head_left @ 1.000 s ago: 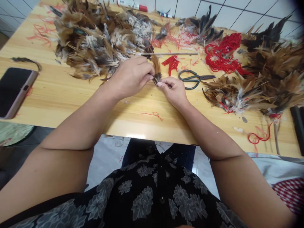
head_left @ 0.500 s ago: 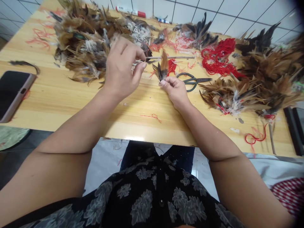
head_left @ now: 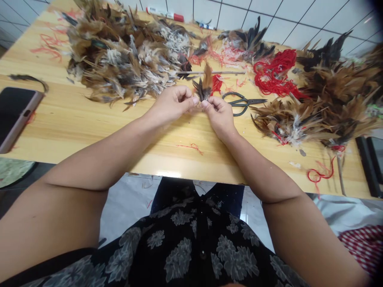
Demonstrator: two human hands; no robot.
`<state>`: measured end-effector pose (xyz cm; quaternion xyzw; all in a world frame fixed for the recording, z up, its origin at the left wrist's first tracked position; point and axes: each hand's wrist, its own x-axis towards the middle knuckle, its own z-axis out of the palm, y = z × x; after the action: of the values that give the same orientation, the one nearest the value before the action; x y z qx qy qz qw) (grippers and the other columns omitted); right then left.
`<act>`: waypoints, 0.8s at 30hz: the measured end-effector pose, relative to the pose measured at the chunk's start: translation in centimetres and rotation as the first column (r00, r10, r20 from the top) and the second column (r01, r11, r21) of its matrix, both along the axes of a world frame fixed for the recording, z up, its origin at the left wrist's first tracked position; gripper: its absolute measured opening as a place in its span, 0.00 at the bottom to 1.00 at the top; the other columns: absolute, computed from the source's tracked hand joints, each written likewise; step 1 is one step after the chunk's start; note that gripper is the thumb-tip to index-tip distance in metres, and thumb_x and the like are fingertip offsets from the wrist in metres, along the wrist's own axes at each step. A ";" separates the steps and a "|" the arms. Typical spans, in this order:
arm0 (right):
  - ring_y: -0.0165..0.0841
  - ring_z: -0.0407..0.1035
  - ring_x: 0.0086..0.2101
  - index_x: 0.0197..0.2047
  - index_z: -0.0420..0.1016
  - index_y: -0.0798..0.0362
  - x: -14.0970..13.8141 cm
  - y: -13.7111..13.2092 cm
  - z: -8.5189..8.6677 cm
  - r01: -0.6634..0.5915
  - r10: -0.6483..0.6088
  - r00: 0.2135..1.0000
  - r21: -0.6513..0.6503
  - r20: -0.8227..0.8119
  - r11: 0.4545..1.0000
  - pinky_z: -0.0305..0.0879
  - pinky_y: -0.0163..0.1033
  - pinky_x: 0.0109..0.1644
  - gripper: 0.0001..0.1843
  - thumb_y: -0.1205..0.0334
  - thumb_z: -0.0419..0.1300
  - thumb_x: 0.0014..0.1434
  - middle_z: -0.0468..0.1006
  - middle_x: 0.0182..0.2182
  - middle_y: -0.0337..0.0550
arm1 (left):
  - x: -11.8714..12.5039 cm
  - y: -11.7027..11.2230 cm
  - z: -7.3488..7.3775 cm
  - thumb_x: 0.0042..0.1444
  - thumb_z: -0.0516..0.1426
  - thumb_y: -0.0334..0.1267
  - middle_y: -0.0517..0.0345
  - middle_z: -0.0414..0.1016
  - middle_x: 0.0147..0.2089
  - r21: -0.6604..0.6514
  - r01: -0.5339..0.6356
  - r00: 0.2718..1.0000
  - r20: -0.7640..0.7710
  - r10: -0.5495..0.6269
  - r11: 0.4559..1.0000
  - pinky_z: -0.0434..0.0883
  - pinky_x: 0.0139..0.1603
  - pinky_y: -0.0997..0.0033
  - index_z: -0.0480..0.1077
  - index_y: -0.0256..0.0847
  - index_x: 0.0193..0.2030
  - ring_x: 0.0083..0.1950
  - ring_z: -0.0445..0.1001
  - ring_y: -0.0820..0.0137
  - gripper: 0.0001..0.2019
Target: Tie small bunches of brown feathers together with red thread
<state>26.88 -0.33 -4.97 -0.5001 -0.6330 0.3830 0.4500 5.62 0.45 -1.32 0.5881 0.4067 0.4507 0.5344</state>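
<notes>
A small bunch of brown and black feathers (head_left: 204,85) stands upright just above the wooden table (head_left: 89,119). My right hand (head_left: 220,113) pinches its base with closed fingers. My left hand (head_left: 175,103) meets it from the left, fingertips pinched at the same base of the bunch. A big heap of loose brown and white feathers (head_left: 119,56) lies behind my left hand. Black scissors (head_left: 242,103) lie just right of my right hand.
A phone (head_left: 14,115) lies at the table's left edge. Red string (head_left: 277,73), a thin stick (head_left: 215,73) and tied feather bundles (head_left: 314,115) cover the right side. A marker (head_left: 166,14) lies at the back edge. Red thread scraps dot the wood.
My left hand rose toward the feather heap half a second ago, then came back down to the base of the bunch. The bunch now stands more upright in my right hand.
</notes>
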 end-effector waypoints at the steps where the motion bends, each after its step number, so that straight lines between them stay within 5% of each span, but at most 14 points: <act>1: 0.33 0.64 0.37 0.37 0.77 0.47 0.0 0.0 0.0 0.013 -0.013 1.000 -0.007 0.000 1.000 0.67 0.41 0.44 0.38 0.19 0.73 0.74 0.68 0.31 0.36 | 0.1 -0.1 0.1 0.72 0.85 0.36 0.61 0.77 0.31 -0.046 0.013 0.998 0.062 -0.010 0.999 0.71 0.40 0.62 0.76 0.45 0.34 0.34 0.78 0.64 0.24; 6: 0.33 0.63 0.36 0.35 0.76 0.47 -0.2 -0.3 0.6 0.012 -0.013 1.000 -0.015 -0.009 1.000 0.67 0.40 0.42 0.40 0.16 0.74 0.70 0.66 0.29 0.35 | 0.4 -0.2 0.0 0.68 0.88 0.38 0.61 0.80 0.32 -0.193 0.063 0.976 0.218 -0.020 0.979 0.74 0.39 0.64 0.73 0.46 0.36 0.34 0.81 0.66 0.28; 14: 0.34 0.64 0.36 0.33 0.76 0.47 -0.2 -0.2 0.6 -0.004 0.004 1.000 -0.015 0.003 1.000 0.67 0.41 0.42 0.40 0.19 0.78 0.68 0.68 0.29 0.36 | 0.5 0.3 -0.8 0.62 0.90 0.50 0.60 0.77 0.33 -0.055 0.034 0.992 0.122 -0.027 0.998 0.68 0.40 0.62 0.74 0.45 0.35 0.36 0.73 0.68 0.30; 24: 0.34 0.66 0.38 0.31 0.73 0.47 -0.8 -0.3 1.0 -0.046 0.046 0.999 -0.018 0.013 0.999 0.68 0.41 0.45 0.40 0.20 0.78 0.67 0.69 0.29 0.36 | 0.2 1.7 -2.5 0.62 0.89 0.59 0.65 0.68 0.31 -0.018 0.130 0.985 0.119 -0.127 0.991 0.65 0.41 0.60 0.73 0.48 0.40 0.37 0.67 0.68 0.33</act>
<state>26.12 -0.63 -3.96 -0.4918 -0.6441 0.3954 0.4324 5.86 2.18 -3.80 0.5788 0.3415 0.4438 0.5927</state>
